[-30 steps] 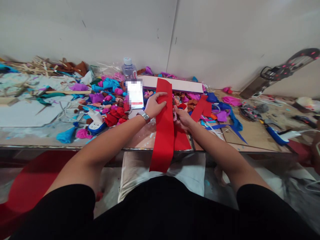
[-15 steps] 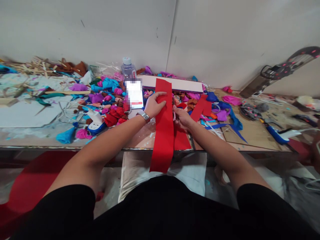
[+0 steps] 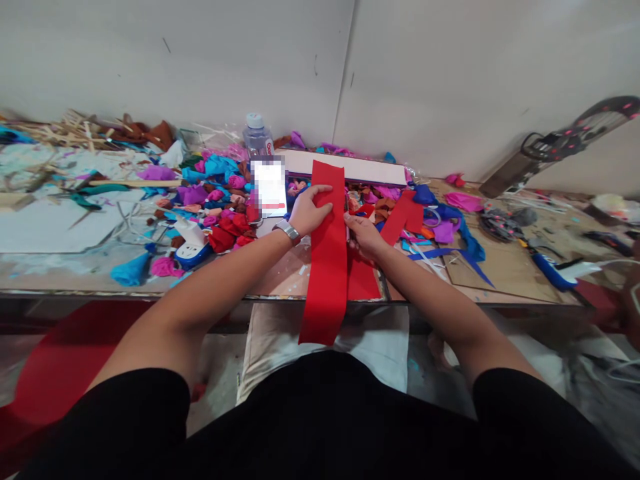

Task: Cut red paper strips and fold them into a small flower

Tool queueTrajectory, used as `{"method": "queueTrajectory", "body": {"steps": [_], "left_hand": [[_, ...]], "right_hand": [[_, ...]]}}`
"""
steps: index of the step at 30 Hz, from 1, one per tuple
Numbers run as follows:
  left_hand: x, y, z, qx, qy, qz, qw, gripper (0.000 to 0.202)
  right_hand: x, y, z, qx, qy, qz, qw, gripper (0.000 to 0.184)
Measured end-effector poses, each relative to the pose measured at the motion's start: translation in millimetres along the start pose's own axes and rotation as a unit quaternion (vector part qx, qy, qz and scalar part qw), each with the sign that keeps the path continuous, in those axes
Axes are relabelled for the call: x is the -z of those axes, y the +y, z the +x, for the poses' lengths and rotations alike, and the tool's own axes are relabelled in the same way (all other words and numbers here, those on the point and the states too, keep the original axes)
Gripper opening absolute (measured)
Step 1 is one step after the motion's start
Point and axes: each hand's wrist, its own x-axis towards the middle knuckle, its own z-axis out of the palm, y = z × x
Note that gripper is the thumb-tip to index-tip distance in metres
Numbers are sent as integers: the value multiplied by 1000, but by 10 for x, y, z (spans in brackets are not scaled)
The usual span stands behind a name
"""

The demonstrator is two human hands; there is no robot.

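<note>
A long red fabric strip lies lengthwise before me, its near end hanging past the table edge over my lap. My left hand, with a watch on the wrist, rests on the strip's upper part, fingers spread and pressing it. At the strip's right edge my right hand is closed, thumb on top. Something small and pale shows below its fingers; its kind is hidden. Another red fabric piece lies under the right wrist, partly covered by the strip.
Behind the strip are a lit phone, a bottle and a long white board. Coloured fabric scraps spread to both sides. A power socket is at left, pliers farther left, a blue-handled tool at right.
The right hand has shifted very slightly at the strip's edge, and the pale thing below it shows less. The strip's top end is a touch lower; the left hand stays in place.
</note>
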Motion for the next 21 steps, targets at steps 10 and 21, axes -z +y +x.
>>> {"method": "queueTrajectory", "body": {"steps": [10,21], "left_hand": [[-4,-12,-9,1,-1,-9,1000,42],[26,20,-6,-10,-6,-3,1000,40]], "right_hand": [[-5,-15,-7,4,1,8,1000,54],[2,-17,11,0,-9,52,999,59]]}}
